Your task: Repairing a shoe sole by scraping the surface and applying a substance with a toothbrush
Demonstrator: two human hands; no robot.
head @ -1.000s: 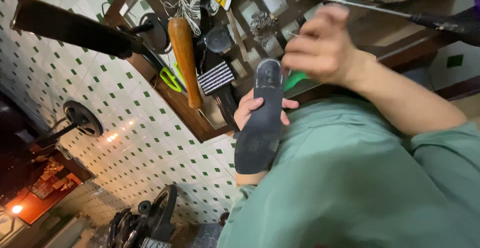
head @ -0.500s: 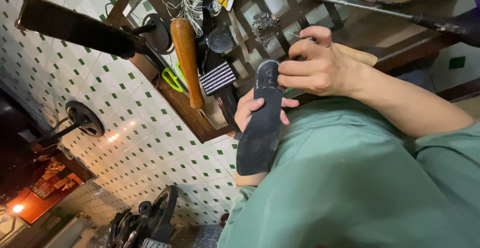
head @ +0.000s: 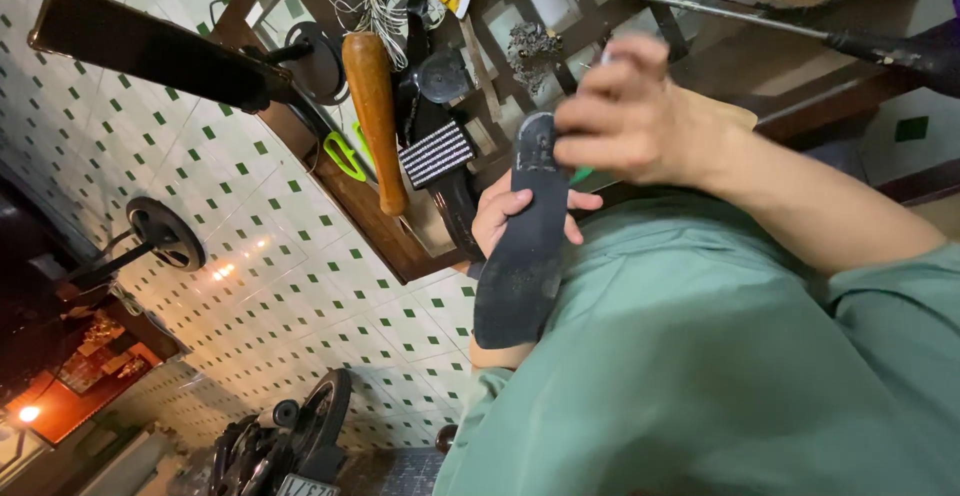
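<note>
One black shoe insole (head: 522,246) gripped upright from behind by left hand (head: 505,214), centre frame, near the wooden workbench (head: 330,171). Right hand (head: 632,121) closed, blurred, pinching something green at the insole's grey-smeared top end. Coating only at the tip, most bare. On bench: one wooden handle (head: 374,106), one striped brush (head: 436,154).

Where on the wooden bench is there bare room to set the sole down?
Bare wood shows only on the bench behind the right hand, below the long metal rod. Left of the dark sole, by the wooden handle, it is crowded.
</note>
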